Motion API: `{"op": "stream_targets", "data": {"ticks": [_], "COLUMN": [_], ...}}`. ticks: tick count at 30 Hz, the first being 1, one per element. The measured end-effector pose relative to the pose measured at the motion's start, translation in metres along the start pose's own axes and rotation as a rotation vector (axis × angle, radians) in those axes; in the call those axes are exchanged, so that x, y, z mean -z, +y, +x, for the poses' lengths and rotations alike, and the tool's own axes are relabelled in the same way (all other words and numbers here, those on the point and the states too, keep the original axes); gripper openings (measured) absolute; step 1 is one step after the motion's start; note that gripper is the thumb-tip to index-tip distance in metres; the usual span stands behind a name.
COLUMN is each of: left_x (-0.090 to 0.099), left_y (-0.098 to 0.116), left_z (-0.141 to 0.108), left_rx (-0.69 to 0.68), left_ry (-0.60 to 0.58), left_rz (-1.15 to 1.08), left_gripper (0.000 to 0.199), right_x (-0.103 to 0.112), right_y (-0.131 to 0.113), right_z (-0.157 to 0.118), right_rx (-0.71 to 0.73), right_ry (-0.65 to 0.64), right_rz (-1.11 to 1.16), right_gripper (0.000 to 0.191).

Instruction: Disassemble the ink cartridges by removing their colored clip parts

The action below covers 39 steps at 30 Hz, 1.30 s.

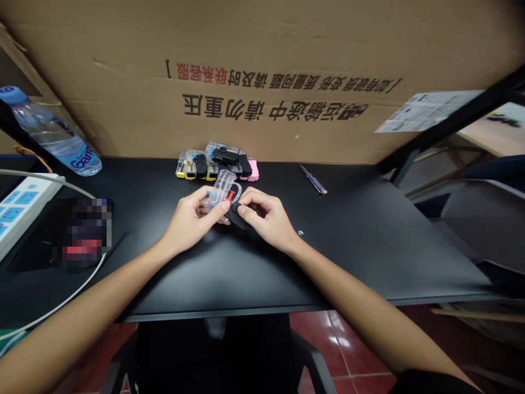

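My left hand point(194, 216) is closed around a clear plastic case point(223, 185) with blue marks, shaped like a small cartridge. A small red piece point(231, 195) and a pale curved strip point(238, 189) show beside it. My right hand point(268, 219) pinches a flat black part point(237, 216) with a round knob, right against the lower end of the clear case. Whether the two are joined I cannot tell. Just beyond my hands lies a group of similar clear cases point(191, 164) with yellow and pink ends, some with black parts on top.
A screwdriver point(315, 180) and a small white ring-like bit point(301, 233) lie to the right on the black table point(369, 235). Cardboard point(262, 49) stands behind. At left are a water bottle point(57, 137), a power strip point(28, 202), a white cable point(84, 284) and a blurred-out object point(82, 232).
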<state>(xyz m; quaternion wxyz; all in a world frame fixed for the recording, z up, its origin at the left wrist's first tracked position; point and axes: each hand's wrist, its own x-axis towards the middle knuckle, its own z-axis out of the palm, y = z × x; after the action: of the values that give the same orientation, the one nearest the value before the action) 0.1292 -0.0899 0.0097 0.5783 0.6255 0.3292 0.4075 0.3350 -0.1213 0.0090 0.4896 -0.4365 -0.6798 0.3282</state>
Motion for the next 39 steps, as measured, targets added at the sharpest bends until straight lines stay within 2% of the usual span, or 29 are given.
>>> {"op": "stream_targets", "data": {"ticks": [12,16,20,24,27,30,32,35,39], "left_x": [0.001,0.009,0.017,0.020,0.020,0.021,0.022,0.024,0.026], "left_y": [-0.001,-0.005,-0.011,-0.014,-0.016,-0.016,-0.015,-0.012,-0.010], "left_z": [0.002,0.008,0.014,0.017,0.017,0.016,0.013,0.009,0.008], "left_rx": [0.002,0.077,0.164,0.181,0.138,0.053,0.014,-0.021,-0.040], "left_ry": [0.011,0.014,-0.015,-0.017,-0.003,0.034,-0.017,-0.130,-0.159], "left_rz": [-0.022,-0.104,-0.219,-0.292,-0.209,-0.045,0.090,0.236,0.253], "left_gripper": [0.043,0.050,0.054,0.054,0.059,0.070,0.067,0.060,0.057], "right_x": [0.001,0.002,0.000,-0.004,-0.003,-0.001,0.001,0.003,0.002], "right_y": [0.003,0.010,0.019,0.024,0.024,0.024,0.024,0.025,0.023], "right_z": [-0.001,0.000,0.001,0.002,0.003,0.006,0.008,0.008,0.008], "right_rx": [-0.022,-0.045,-0.075,-0.201,-0.276,-0.296,-0.302,-0.309,-0.340], "right_ry": [0.001,0.042,0.069,0.002,0.009,0.114,0.164,0.162,0.140], "right_rz": [-0.005,0.064,0.093,0.198,0.286,0.327,0.350,0.364,0.383], "right_gripper": [0.023,0.020,0.034,0.044,0.048,0.052,0.054,0.054,0.051]}}
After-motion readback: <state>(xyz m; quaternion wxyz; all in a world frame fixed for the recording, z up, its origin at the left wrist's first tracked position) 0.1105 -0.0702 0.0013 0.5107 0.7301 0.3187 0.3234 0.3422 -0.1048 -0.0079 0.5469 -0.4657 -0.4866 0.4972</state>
